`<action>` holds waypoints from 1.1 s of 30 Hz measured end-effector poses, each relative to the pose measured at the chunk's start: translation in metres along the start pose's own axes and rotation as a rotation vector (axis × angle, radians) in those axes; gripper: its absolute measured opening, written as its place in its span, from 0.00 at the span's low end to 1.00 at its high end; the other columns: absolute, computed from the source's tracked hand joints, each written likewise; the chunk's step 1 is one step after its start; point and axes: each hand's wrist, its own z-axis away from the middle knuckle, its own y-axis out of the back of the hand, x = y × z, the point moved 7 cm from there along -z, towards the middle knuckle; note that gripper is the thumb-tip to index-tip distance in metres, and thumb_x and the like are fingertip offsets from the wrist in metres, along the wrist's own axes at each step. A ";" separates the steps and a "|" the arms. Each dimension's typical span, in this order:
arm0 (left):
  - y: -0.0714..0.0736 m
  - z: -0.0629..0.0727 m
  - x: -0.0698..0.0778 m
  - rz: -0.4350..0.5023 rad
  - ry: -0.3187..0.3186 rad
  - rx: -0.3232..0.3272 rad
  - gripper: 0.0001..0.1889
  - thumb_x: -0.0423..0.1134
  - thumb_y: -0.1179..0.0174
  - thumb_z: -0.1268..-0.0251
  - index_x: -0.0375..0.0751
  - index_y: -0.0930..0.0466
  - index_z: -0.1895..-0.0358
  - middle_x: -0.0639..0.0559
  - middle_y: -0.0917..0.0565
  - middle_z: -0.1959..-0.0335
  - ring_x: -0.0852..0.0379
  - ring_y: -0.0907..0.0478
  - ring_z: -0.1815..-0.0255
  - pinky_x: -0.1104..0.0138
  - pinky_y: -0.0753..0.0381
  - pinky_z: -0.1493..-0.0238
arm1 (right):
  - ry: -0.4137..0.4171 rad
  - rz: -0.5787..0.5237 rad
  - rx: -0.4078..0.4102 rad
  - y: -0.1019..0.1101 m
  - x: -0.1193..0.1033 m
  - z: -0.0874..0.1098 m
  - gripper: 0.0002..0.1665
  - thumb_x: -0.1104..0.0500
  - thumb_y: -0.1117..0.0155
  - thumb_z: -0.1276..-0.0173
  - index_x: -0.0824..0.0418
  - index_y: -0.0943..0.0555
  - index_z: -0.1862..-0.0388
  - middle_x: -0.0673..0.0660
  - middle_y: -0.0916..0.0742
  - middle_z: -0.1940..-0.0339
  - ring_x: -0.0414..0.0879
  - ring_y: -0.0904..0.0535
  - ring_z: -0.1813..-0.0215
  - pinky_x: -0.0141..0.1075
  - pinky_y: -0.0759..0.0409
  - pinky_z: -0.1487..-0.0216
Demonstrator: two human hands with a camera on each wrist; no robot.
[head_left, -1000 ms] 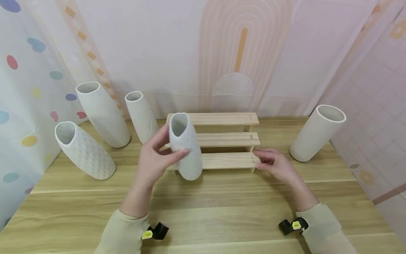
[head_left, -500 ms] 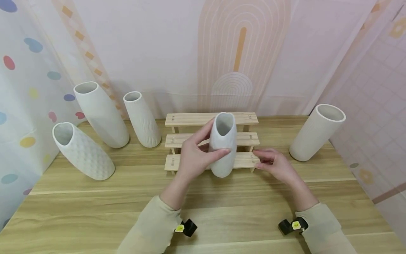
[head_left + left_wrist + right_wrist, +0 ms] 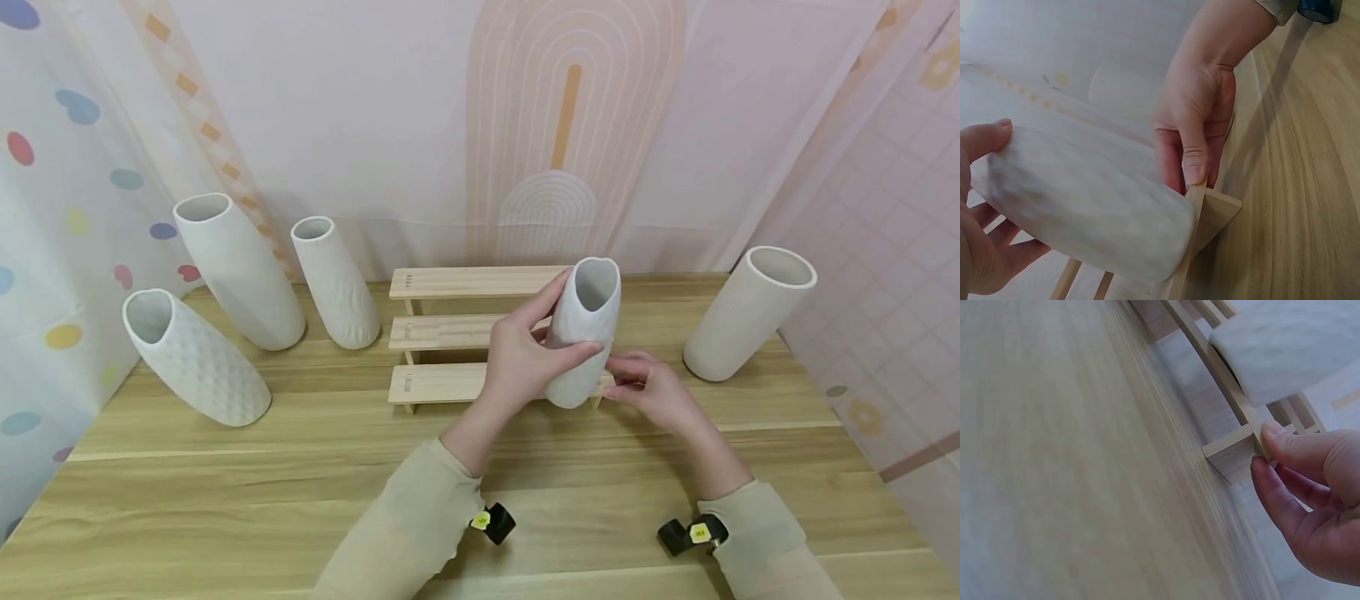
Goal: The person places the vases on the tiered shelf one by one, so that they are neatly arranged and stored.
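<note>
My left hand (image 3: 517,358) grips a white vase (image 3: 581,358) with a wavy, heart-like mouth, thumb on the near side and fingers behind. The base of this vase overlaps the right end of the lowest tier of a three-tier wooden stand (image 3: 438,383). In the left wrist view, the dimpled side of the vase (image 3: 1097,206) lies close over the stand's edge. My right hand (image 3: 652,392) pinches the right end of that lowest board between thumb and fingers, as the right wrist view shows at the board (image 3: 1244,412).
On the left stand a dimpled white vase (image 3: 202,367), a tall smooth vase (image 3: 243,275) and a slimmer rippled vase (image 3: 337,283). A white cylindrical vase (image 3: 742,321) stands to the right. Patterned curtains (image 3: 360,108) hang behind the wooden table (image 3: 225,500).
The left hand has carried the vase rightward along the front of the stand, from its left end to its right end. My right hand keeps its pinch on the board.
</note>
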 end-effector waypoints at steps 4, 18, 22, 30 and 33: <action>-0.003 -0.004 -0.002 -0.033 0.019 0.008 0.42 0.35 0.20 0.55 0.53 0.26 0.31 0.62 0.21 0.38 0.63 0.23 0.43 0.61 0.18 0.49 | 0.001 -0.002 0.005 0.000 -0.001 0.000 0.24 0.69 0.29 0.38 0.71 0.20 0.42 0.67 0.20 0.44 0.54 0.22 0.53 0.31 0.21 0.54; -0.005 -0.002 -0.008 -0.049 0.019 -0.031 0.42 0.38 0.22 0.50 0.55 0.30 0.28 0.63 0.25 0.34 0.64 0.26 0.39 0.60 0.20 0.45 | -0.010 -0.002 -0.004 -0.001 0.001 0.001 0.25 0.69 0.30 0.37 0.71 0.21 0.40 0.67 0.20 0.43 0.57 0.21 0.50 0.34 0.21 0.51; -0.001 0.005 -0.013 -0.046 0.021 -0.056 0.40 0.35 0.23 0.48 0.50 0.30 0.29 0.55 0.22 0.36 0.61 0.25 0.39 0.61 0.19 0.46 | -0.002 -0.007 -0.006 -0.001 0.001 0.001 0.25 0.70 0.30 0.37 0.71 0.21 0.41 0.67 0.20 0.45 0.56 0.20 0.51 0.34 0.20 0.52; 0.022 0.030 -0.032 -0.040 0.048 -0.113 0.32 0.30 0.27 0.45 0.37 0.25 0.34 0.42 0.17 0.44 0.47 0.20 0.44 0.52 0.19 0.46 | 0.013 -0.016 0.004 0.000 -0.003 0.001 0.25 0.69 0.29 0.38 0.73 0.21 0.42 0.68 0.20 0.47 0.56 0.20 0.51 0.36 0.20 0.51; 0.038 0.039 -0.041 -0.061 0.079 -0.124 0.31 0.30 0.27 0.44 0.35 0.25 0.35 0.40 0.16 0.48 0.45 0.18 0.47 0.49 0.19 0.46 | -0.005 -0.024 -0.001 -0.001 -0.002 0.001 0.25 0.68 0.29 0.38 0.73 0.21 0.42 0.67 0.20 0.46 0.56 0.21 0.51 0.34 0.20 0.51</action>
